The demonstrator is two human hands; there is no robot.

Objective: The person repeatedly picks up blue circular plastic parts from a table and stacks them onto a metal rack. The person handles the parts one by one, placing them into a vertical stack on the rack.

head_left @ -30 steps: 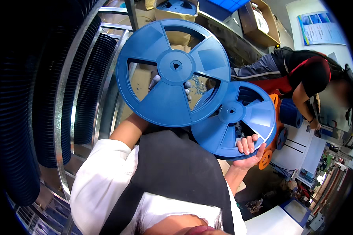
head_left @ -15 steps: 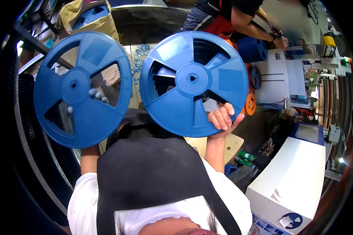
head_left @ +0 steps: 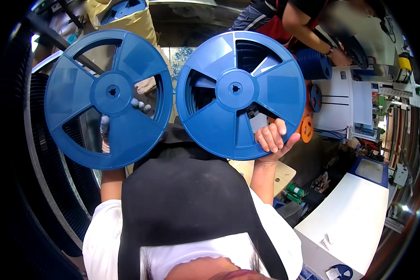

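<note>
Two large blue plastic reels face me side by side in front of my chest. The left reel [head_left: 91,135] is held from behind by my left hand [head_left: 105,127]. Grey-covered fingertips of that hand show through two of its openings; the palm is hidden behind the disc. My right hand [head_left: 272,136] is bare and grips the lower right rim of the right reel [head_left: 210,126], fingers curled over the front. Through this reel's openings more dark blue discs show behind it, like a stack. Both reels are upright, with rims close together.
A tan bag [head_left: 142,28] with blue reels stands ahead at left. Black racks [head_left: 39,107] line my left side. At right are a wooden board [head_left: 284,173], an orange reel [head_left: 307,129] and a white cabinet [head_left: 350,214]. Another person's arm [head_left: 308,30] works at the upper right.
The left reel has turned a little and shifted right; more of my left thumb shows through its lower opening. My right hand keeps its grip. The other person's hand has moved slightly.
</note>
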